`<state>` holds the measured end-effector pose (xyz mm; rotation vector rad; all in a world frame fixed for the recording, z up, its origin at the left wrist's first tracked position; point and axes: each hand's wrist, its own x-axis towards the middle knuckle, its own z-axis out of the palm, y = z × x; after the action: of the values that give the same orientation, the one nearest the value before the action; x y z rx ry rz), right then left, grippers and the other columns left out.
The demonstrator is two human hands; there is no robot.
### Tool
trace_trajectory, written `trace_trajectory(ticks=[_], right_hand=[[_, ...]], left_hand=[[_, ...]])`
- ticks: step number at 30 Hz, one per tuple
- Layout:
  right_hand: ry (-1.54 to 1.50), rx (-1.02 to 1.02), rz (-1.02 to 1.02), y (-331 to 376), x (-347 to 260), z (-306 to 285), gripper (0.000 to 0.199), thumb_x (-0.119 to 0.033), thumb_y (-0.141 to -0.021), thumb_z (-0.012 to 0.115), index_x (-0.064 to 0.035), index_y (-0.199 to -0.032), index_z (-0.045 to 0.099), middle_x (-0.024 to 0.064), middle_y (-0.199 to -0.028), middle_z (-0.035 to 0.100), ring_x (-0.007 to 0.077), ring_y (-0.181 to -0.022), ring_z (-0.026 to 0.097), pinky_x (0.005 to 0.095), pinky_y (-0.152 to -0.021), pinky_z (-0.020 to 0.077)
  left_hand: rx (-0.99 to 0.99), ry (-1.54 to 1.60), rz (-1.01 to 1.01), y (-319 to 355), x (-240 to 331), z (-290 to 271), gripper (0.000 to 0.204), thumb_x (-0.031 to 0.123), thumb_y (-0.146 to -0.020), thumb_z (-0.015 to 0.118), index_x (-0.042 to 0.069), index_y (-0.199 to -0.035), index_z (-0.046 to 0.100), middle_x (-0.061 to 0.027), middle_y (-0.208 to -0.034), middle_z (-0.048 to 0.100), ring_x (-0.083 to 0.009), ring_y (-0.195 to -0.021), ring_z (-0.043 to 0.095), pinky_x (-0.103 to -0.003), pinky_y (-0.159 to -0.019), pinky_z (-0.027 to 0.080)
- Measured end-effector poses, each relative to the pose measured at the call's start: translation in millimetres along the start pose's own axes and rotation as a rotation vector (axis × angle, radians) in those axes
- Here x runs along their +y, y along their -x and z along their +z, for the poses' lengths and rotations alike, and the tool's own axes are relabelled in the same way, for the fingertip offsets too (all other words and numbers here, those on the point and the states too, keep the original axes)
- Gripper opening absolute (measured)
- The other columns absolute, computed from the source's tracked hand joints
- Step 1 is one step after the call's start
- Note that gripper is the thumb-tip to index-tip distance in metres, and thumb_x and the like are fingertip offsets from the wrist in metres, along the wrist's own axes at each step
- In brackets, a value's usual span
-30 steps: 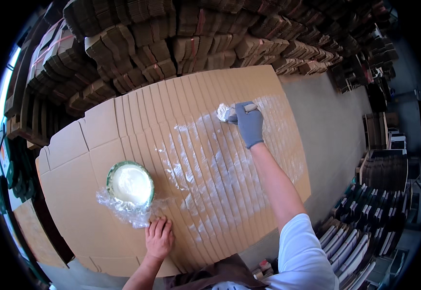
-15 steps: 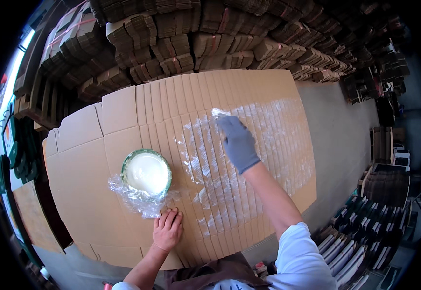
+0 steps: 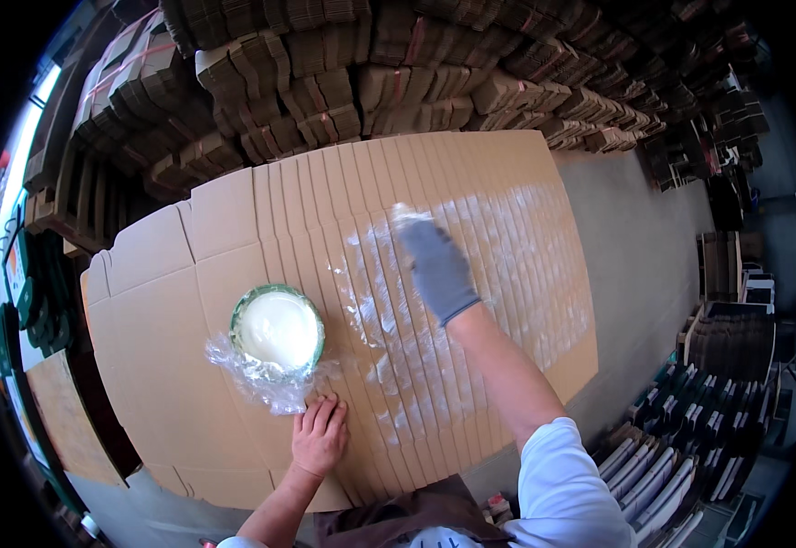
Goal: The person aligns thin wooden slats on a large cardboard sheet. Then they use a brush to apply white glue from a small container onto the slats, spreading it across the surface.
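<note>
In a grey glove, my right hand point(image 3: 438, 267) is closed at the far middle of a row of overlapping cardboard sheets point(image 3: 225, 402). A whitish piece point(image 3: 409, 214) shows at its fingertips; its kind cannot be made out. Streaks of white paste point(image 3: 389, 315) spread over the ridged sheet edges around and right of the glove. My bare left hand point(image 3: 319, 438) rests with fingers stretched on the cardboard, just below a round green-rimmed tub point(image 3: 318, 345) of white paste. Crumpled clear plastic film point(image 3: 266, 384) hangs around the tub's near side, close to my left fingertips.
Stacked bundles of flat cardboard point(image 3: 325, 100) rise behind the sheets, some on a wooden pallet point(image 3: 69, 215). Grey floor point(image 3: 635, 247) lies to the right. Rows of dark and white panels point(image 3: 672, 447) stand at the lower right. A wooden board point(image 3: 69, 411) is at the left.
My right hand and forearm have shifted slightly left, the whitish piece moving with the fingertips. My left hand stays in place beside the tub.
</note>
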<state>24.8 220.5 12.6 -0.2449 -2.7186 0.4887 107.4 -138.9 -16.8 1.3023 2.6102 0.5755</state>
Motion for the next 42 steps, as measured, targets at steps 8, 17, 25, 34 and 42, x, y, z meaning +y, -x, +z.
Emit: trace_trajectory(ticks=[8,17,25,34,42], right_hand=[[-0.323,-0.095,0.415,-2,30,-10,0.039,0.003,-0.076,0.062,-0.0072,-0.114,0.064,0.0157,-0.113,0.061,0.0334,-0.106,0.060,0.0409,-0.093,0.0504],[-0.022,-0.020,0.326,20,69,-12,0.024,-0.011,-0.092,0.051,-0.0111,-0.112,0.063,0.0183,-0.107,0.063,0.0368,-0.097,0.063,0.0463,-0.083,0.0519],[-0.024,0.146,0.128,14,105,-31,0.024,-0.018,-0.098,0.046,-0.0083,-0.110,0.064,0.0192,-0.107,0.063,0.0371,-0.095,0.063,0.0443,-0.083,0.0509],[-0.066,0.058,0.091,91,2,-5,0.025,-0.003,-0.089,0.057,-0.0102,-0.110,0.068,0.0142,-0.101,0.066,0.0324,-0.095,0.066,0.0406,-0.081,0.0538],[-0.091,-0.074,0.179,83,-11,-12,0.032,-0.002,-0.084,0.057,-0.0114,-0.113,0.066,0.0129,-0.101,0.064,0.0320,-0.093,0.066,0.0410,-0.078,0.0541]], left_hand=[[-0.018,0.029,0.007,3,-1,1,0.044,0.017,-0.079,0.065,0.012,-0.122,0.061,-0.0073,-0.133,0.055,-0.0277,-0.126,0.048,-0.048,-0.107,0.035],[0.006,-0.055,0.020,-1,3,-4,0.040,0.020,-0.080,0.065,0.013,-0.120,0.064,-0.0039,-0.132,0.056,-0.0236,-0.124,0.049,-0.044,-0.102,0.037],[-0.017,-0.045,0.005,-3,4,-5,0.041,0.019,-0.080,0.065,0.013,-0.120,0.064,-0.0048,-0.132,0.056,-0.0246,-0.124,0.049,-0.044,-0.104,0.036],[-0.008,-0.055,0.000,-1,4,-4,0.042,0.020,-0.081,0.065,0.014,-0.123,0.063,-0.0044,-0.132,0.056,-0.0248,-0.125,0.049,-0.045,-0.105,0.035],[-0.001,-0.061,-0.004,1,4,-4,0.043,0.019,-0.081,0.064,0.013,-0.123,0.062,-0.0043,-0.131,0.056,-0.0251,-0.124,0.049,-0.045,-0.106,0.035]])
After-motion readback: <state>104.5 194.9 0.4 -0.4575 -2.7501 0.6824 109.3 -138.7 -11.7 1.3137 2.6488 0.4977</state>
